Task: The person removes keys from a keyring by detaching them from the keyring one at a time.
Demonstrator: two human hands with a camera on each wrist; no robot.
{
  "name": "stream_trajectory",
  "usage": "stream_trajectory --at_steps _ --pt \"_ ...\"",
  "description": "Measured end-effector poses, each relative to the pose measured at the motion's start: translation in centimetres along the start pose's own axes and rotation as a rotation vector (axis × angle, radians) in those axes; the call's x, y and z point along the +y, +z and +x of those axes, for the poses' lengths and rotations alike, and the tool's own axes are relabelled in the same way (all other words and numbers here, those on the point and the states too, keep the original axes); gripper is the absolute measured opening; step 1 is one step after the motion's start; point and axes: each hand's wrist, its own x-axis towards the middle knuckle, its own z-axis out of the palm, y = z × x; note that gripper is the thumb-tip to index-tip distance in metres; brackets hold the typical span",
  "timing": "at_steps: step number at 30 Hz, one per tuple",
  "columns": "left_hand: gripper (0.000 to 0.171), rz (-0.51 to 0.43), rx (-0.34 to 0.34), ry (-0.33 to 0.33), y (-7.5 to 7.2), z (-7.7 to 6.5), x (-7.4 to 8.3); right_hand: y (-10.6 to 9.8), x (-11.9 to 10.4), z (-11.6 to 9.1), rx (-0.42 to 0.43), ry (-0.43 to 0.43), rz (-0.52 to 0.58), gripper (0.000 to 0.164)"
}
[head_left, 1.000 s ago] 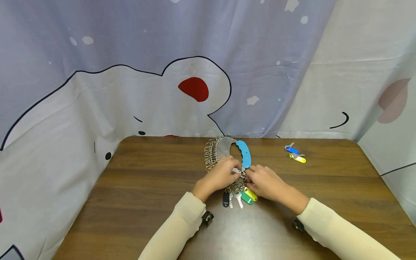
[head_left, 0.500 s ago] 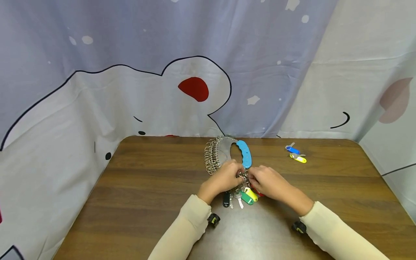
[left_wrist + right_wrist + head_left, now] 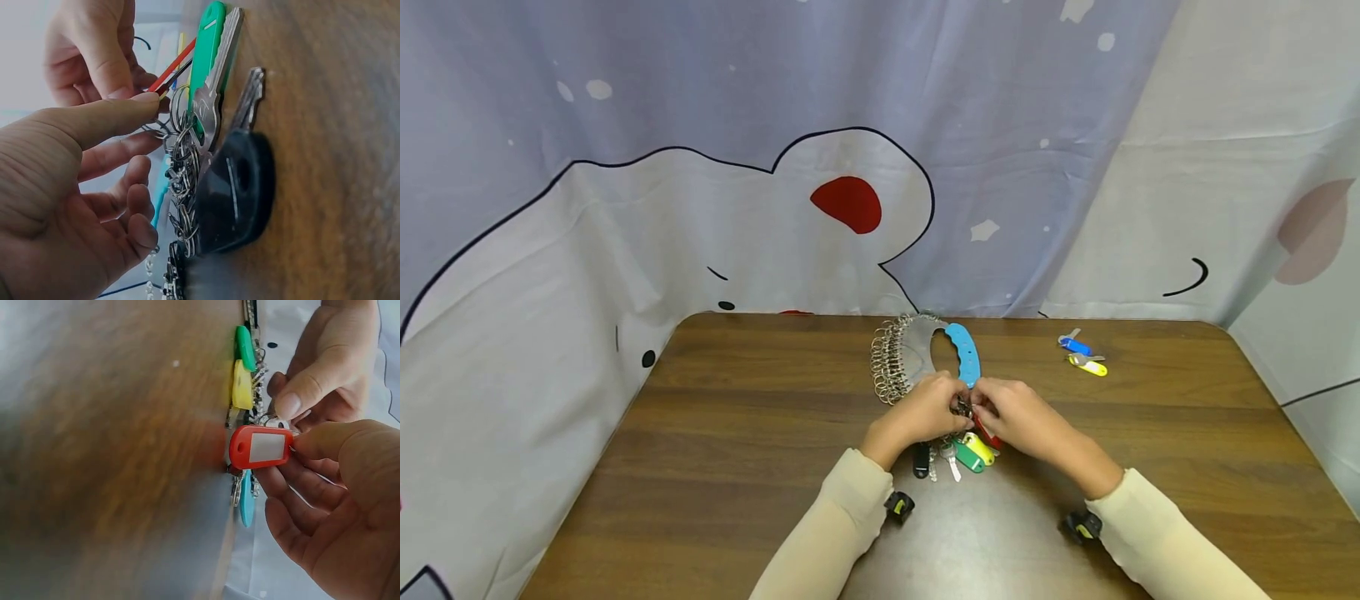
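**Red key tag pinched at the right fingertips, left hand just across from it**

The red key tag sits right of the head view's lower centre, nearer the right hand, whose thumb and fingers pinch one end. In the right wrist view its long axis runs almost level, the end with the oval hole pointing left, away from that hand. The left hand seems to pinch a metal ring just above the tag; whether the two are linked cannot be told. The holder's blue handle stands above both hands.
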Motion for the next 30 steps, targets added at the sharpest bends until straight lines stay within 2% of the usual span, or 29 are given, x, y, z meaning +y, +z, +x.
stream_trajectory --at_steps 4,9,14,23,30 --pt "0.023 -0.019 0.011 -0.008 0.0 0.0 -0.1 0.1 0.2 0.1 0.031 -0.018 0.016 0.010" --pt "0.022 -0.081 0.044 -0.023 0.1 -0.1 -0.4 0.1 0.1 0.4 0.039 0.000 0.045 0.008" --pt "0.024 -0.110 0.076 -0.036 0.1 -0.2 -0.5 0.2 -0.1 0.6 0.044 0.046 0.059 0.007" --pt "0.025 -0.123 0.090 -0.041 0.6 -0.1 -0.7 0.7 0.1 0.9 0.043 0.123 0.057 0.006" --pt "0.030 -0.176 0.175 -0.069 0.7 -0.1 -0.9 0.6 -0.1 1.0 0.025 0.202 0.132 0.004"
